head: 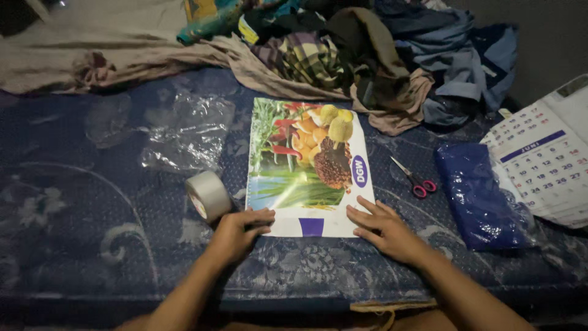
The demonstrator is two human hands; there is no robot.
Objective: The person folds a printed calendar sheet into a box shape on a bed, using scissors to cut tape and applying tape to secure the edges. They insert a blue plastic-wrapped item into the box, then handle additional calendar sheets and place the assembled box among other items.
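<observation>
A glossy sheet printed with a picture of fruit and green leaves (303,165) lies flat on a dark blue patterned cloth (79,202). My left hand (237,232) rests with fingers on the sheet's near left corner. My right hand (383,230) lies flat, fingers spread, on its near right corner. A roll of grey tape (208,195) stands on edge just left of the sheet, close to my left hand. Neither hand grips anything.
Small scissors with pink handles (415,181) lie right of the sheet. Further right sit a blue plastic-wrapped packet (481,196) and a wall calendar (545,162). Crumpled clear plastic (184,135) lies at left. A heap of clothes (343,55) fills the back.
</observation>
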